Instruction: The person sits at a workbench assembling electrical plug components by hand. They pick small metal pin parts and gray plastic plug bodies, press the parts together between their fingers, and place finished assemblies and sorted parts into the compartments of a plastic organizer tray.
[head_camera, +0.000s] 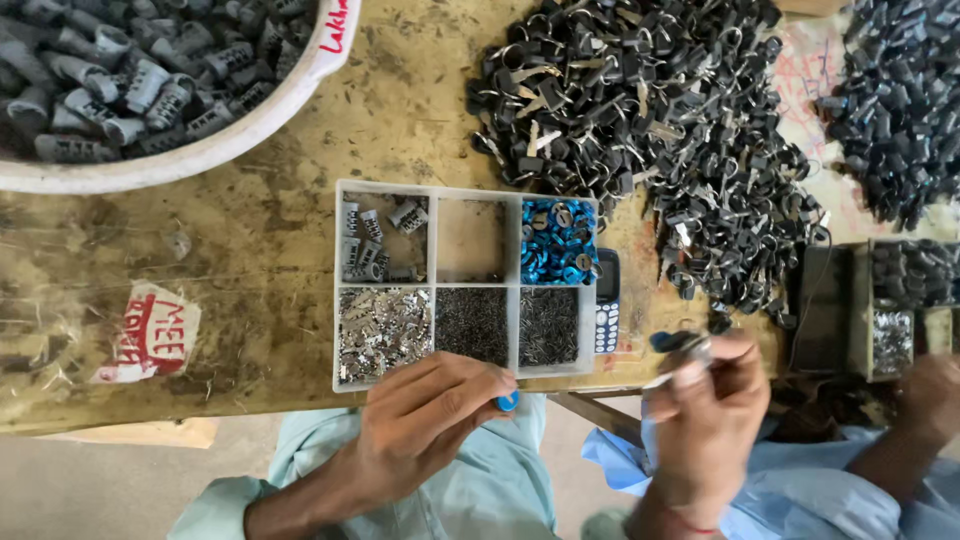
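My left hand (430, 420) rests at the near edge of a clear six-compartment tray (433, 286) and pinches a small blue round piece (508, 402) in its fingertips. My right hand (705, 405) is raised just right of the tray, closed on a small dark-headed metal part (680, 345); it is blurred. The tray holds grey cylinders (372, 240), blue rings (556, 240), silver bits (383, 330) and dark thin pins (508, 325). One compartment is empty.
A large heap of black-headed keys (650, 120) lies beyond the tray. A white basin (200, 150) of grey lock bodies stands at the far left. A small phone (606, 298) lies against the tray. At the right, another person's hand (930, 395) works near a dark box (880, 300).
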